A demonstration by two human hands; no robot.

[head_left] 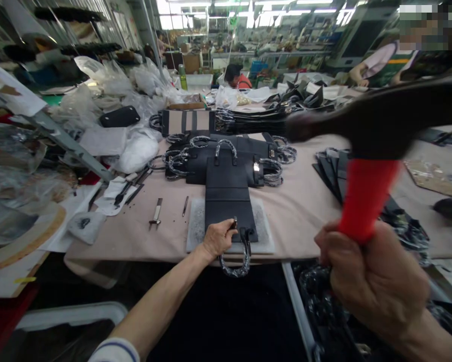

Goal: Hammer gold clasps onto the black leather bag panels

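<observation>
My right hand (376,276) is closed round the red handle of a hammer (371,196), raised close to the camera with its dark head blurred. Down at the table's front edge, my left hand (217,238) pinches a short metal punch (235,222) upright over a black leather bag panel (228,206). The panel lies flat on a pale stone slab (197,221). A plastic-wrapped handle (236,271) on the panel's near end hangs over the table edge, beside my left fingers. The punch's lower tip is hidden by my fingers.
Black bag pieces with wrapped handles (195,166) are heaped behind the slab. Left of it lie a metal divider-like tool (156,213) and a thin rod (185,206). Plastic bags (135,151) pile at left. More black pieces (329,171) lie right. Several people work farther back.
</observation>
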